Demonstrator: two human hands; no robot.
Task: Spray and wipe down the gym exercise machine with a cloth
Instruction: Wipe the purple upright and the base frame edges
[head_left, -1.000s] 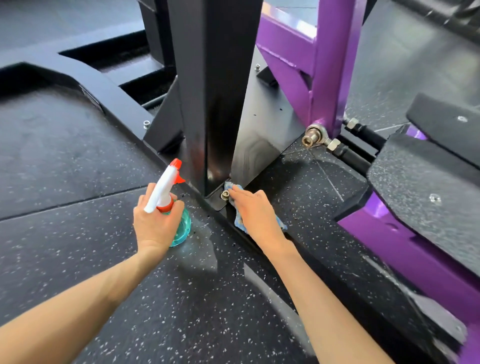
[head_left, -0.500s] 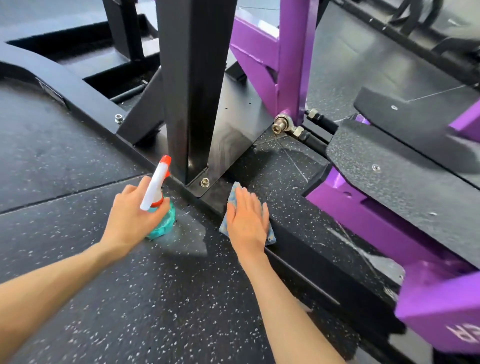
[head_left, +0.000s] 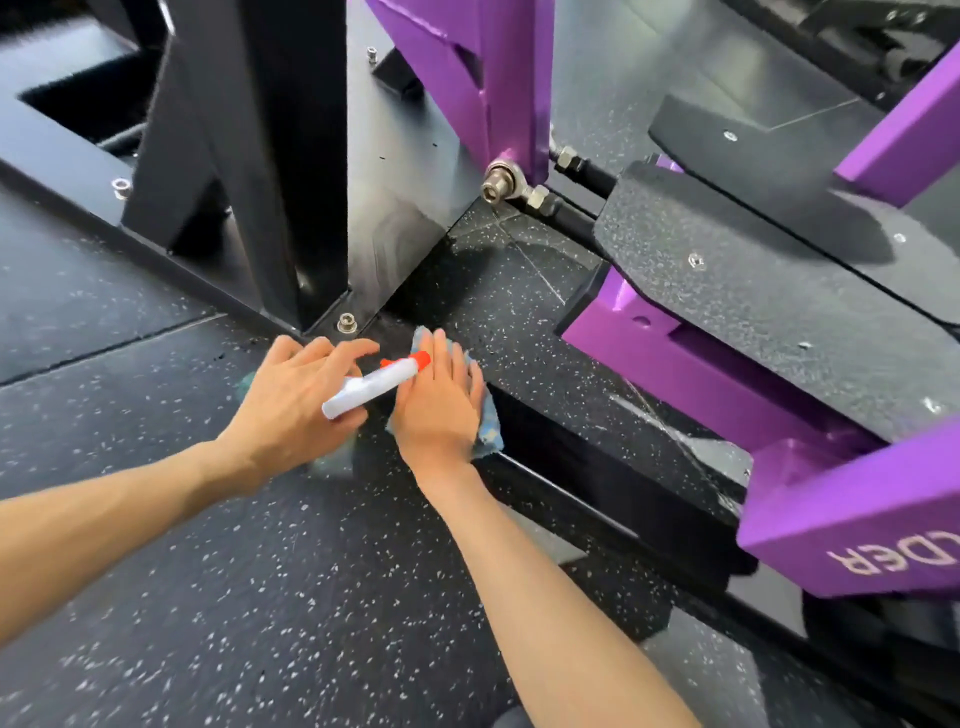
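Head view: the left hand (head_left: 291, 400) has its grip clamped round a spray bottle (head_left: 374, 387), whose white, orange-tipped nozzle points right over the right hand (head_left: 439, 402). That hand's grip is apart, fingers straight, pressing a blue cloth (head_left: 491, 431) flat on the machine's black base rail (head_left: 587, 467), just below 1 bolt (head_left: 347, 323) at the black upright's (head_left: 270, 156) foot. Purple frame (head_left: 670, 358) stands to the right.

The left hand (head_left: 291, 405) holds the spray bottle (head_left: 374, 388) low over the floor (head_left: 260, 571); its body seems hidden beneath that hand. Just right, the right hand (head_left: 441, 410) lies flat on the cloth (head_left: 488, 436) atop the base beam (head_left: 571, 467). Beyond both, a bolt (head_left: 346, 323) sits at the upright post's (head_left: 270, 156) foot. The footplate (head_left: 753, 291) lies far right.
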